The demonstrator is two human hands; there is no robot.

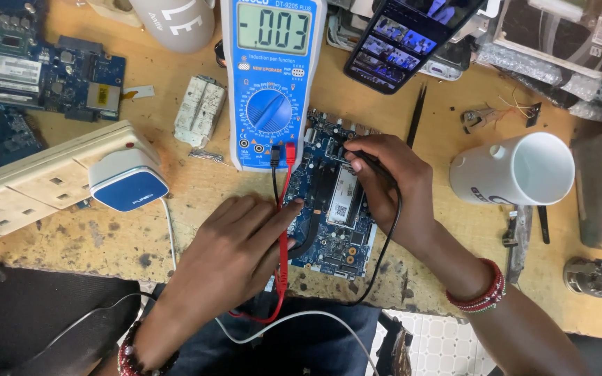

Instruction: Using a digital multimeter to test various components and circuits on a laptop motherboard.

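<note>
A blue circuit board (332, 209) lies on the worn wooden bench (175, 181), just below a blue and white multimeter (272, 76) with a lit display. My left hand (235, 254) rests on the board's left edge and holds the red probe (283, 244) against it. My right hand (384, 184) pinches the black probe (357, 154), its tip touching the board's upper part. Red and black leads run from the meter's sockets down past my hands to the bench's front edge.
A white mug (513, 170) lies on its side at the right. A power strip (29, 181) with a blue-white adapter (128, 182) sits left. Other boards (36, 69) lie far left, a phone (402, 38) leans at the back, tweezers (416, 115) beside it.
</note>
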